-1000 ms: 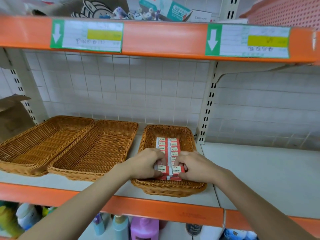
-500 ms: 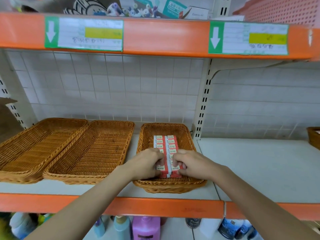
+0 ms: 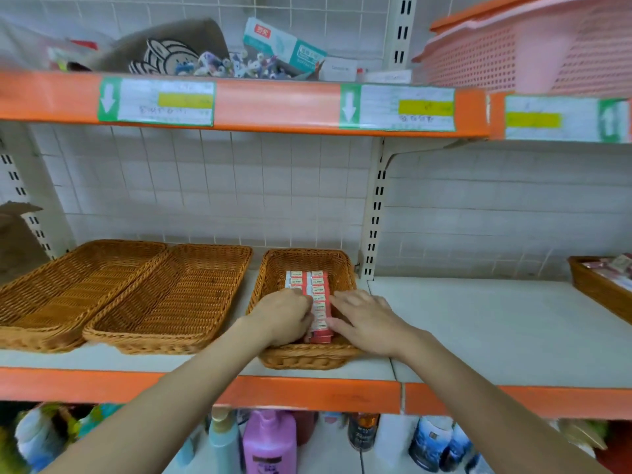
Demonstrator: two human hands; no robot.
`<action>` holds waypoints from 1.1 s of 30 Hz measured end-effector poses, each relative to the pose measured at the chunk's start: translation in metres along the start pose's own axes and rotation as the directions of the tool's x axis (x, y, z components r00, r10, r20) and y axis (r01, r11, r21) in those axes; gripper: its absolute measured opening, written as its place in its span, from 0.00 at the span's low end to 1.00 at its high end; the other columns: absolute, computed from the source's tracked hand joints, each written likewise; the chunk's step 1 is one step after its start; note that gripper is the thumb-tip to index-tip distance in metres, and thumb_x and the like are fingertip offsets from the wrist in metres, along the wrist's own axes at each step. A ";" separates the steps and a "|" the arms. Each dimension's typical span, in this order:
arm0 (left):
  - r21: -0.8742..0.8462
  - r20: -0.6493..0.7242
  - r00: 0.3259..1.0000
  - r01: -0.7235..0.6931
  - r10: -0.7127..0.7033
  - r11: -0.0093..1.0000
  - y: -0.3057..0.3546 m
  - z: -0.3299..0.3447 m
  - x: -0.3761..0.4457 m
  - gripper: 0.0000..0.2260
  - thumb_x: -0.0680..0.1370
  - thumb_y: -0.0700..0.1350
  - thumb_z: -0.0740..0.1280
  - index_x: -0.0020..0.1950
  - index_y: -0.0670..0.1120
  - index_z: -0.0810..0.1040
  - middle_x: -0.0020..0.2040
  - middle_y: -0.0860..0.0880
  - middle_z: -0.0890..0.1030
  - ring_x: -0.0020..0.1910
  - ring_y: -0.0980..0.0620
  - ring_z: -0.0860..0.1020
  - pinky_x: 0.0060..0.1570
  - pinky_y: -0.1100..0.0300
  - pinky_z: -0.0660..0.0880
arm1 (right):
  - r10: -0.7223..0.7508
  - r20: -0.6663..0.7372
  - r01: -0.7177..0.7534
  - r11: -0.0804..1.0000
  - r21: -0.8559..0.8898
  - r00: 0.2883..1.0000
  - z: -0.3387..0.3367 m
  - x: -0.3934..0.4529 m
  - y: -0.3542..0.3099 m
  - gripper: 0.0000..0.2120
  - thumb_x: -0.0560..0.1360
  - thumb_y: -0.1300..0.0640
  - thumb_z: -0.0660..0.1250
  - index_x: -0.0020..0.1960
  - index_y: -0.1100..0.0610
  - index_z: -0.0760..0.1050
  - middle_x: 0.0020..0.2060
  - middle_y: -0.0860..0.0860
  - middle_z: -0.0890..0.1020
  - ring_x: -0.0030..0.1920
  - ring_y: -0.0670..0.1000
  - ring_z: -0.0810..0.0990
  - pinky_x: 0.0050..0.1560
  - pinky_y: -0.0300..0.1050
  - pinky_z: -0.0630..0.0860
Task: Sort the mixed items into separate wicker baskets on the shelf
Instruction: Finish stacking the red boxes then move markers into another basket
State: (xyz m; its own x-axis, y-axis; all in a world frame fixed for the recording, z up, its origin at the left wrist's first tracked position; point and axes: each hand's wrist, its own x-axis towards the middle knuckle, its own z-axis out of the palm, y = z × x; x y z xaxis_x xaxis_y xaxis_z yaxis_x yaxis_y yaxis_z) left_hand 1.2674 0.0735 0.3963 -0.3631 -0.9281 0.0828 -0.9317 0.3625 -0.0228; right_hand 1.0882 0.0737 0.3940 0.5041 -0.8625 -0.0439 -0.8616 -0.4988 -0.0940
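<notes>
Both hands reach into the wicker basket (image 3: pixel 273 268): left hand (image 3: pixel 282 316) curled around red boxes (image 3: pixel 316 295), right hand (image 3: pixel 367 318) spread flat beside them.

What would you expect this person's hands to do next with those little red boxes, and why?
Probably draw both hands back and reach for a different kind of item. The red boxes already lie in two neat rows in the right basket, with the left hand and right hand flanking them, while the two baskets beside it hold nothing.

red-white packs (image 3: pixel 316 295): two neat rows, flat in right wicker basket (image 3: pixel 309 357), frame centre | two wicker baskets (image 3: pixel 167 302) left: side by side, touching
</notes>
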 end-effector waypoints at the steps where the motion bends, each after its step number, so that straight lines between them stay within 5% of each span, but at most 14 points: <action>1: -0.028 -0.021 0.999 0.037 -0.037 0.999 0.007 0.002 0.001 0.15 0.82 0.49 0.55 0.60 0.42 0.75 0.57 0.43 0.76 0.57 0.44 0.75 0.53 0.52 0.72 | 0.023 0.043 -0.023 1.000 0.017 0.999 -0.001 -0.006 0.004 0.30 0.82 0.39 0.46 0.79 0.51 0.47 0.79 0.49 0.50 0.77 0.50 0.47 0.75 0.54 0.45; 6: -0.009 0.113 0.988 0.106 -0.105 0.994 0.047 0.016 0.000 0.35 0.77 0.63 0.38 0.74 0.45 0.63 0.74 0.41 0.64 0.72 0.39 0.62 0.70 0.45 0.61 | 0.059 0.119 -0.066 0.997 0.049 0.991 -0.001 -0.039 0.030 0.33 0.81 0.37 0.45 0.79 0.52 0.39 0.78 0.49 0.42 0.78 0.49 0.40 0.75 0.59 0.40; 12: -0.019 0.100 0.958 0.273 -0.270 0.962 0.136 0.014 -0.018 0.29 0.83 0.59 0.45 0.79 0.48 0.41 0.79 0.45 0.39 0.78 0.45 0.40 0.75 0.46 0.40 | 0.057 0.138 -0.052 0.998 -0.039 0.989 -0.001 -0.094 0.075 0.33 0.81 0.37 0.44 0.79 0.50 0.37 0.78 0.49 0.39 0.78 0.51 0.38 0.75 0.62 0.39; 33: -0.001 0.164 0.986 -0.035 0.035 0.999 0.313 0.016 0.125 0.30 0.82 0.61 0.43 0.78 0.49 0.38 0.79 0.46 0.38 0.77 0.45 0.38 0.75 0.47 0.39 | 0.370 0.085 -0.364 0.928 -0.079 0.925 -0.006 -0.190 0.273 0.32 0.81 0.36 0.43 0.78 0.47 0.36 0.78 0.49 0.37 0.77 0.53 0.36 0.74 0.63 0.37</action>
State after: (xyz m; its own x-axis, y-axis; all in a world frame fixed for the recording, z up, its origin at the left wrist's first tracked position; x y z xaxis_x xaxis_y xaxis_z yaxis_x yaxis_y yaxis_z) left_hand 0.9305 0.0697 0.3830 -0.3919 -0.9162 -0.0829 -0.9183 0.3950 -0.0243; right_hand 0.7566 0.1004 0.3829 0.1529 -0.9753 -0.1595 -0.9877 -0.1560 0.0071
